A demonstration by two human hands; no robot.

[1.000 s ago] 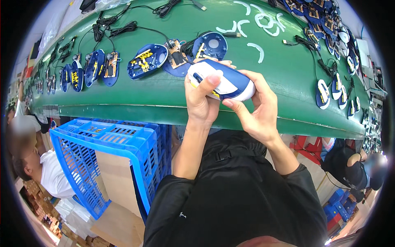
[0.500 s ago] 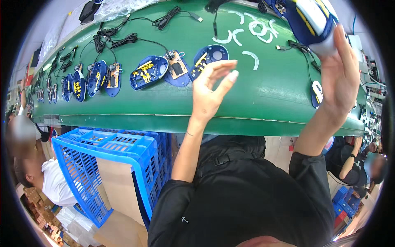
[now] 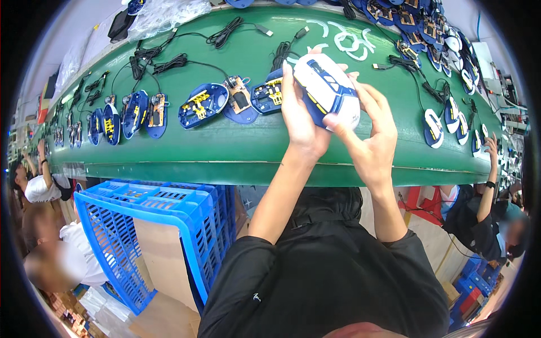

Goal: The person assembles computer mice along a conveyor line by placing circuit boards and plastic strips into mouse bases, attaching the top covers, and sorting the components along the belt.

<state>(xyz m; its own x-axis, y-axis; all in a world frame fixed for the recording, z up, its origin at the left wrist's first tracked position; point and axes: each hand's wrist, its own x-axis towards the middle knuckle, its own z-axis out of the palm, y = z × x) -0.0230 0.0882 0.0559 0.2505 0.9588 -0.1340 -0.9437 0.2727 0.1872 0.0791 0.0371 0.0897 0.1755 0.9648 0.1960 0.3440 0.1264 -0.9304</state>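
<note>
A white and navy-blue computer mouse point(image 3: 328, 84) with yellow side strips is tilted up between my hands, above the green work surface point(image 3: 225, 147). My left hand point(image 3: 304, 125) is closed on its left side, with the fingers mostly hidden behind it. Along the right side and lower end, my right hand point(image 3: 376, 143) grips it with curved fingers and thumb. Just left of my left hand lies an open blue mouse shell point(image 3: 265, 98) with yellow parts inside. A bundled black cable point(image 3: 282, 56) with a plug lies beyond that hand.
More open shells point(image 3: 204, 106) and bases with circuit boards point(image 3: 239, 96) line the left. White curved strips point(image 3: 350, 45) lie beyond my hands. Assembled mice point(image 3: 434, 128) rest at right, with a heap of blue parts point(image 3: 411, 22) behind. A blue crate point(image 3: 152, 205) stands below left. Other people work at both sides.
My right hand has brought the mouse from the upper right down to the middle. My left hand, empty before, has moved right and closed on the mouse.
</note>
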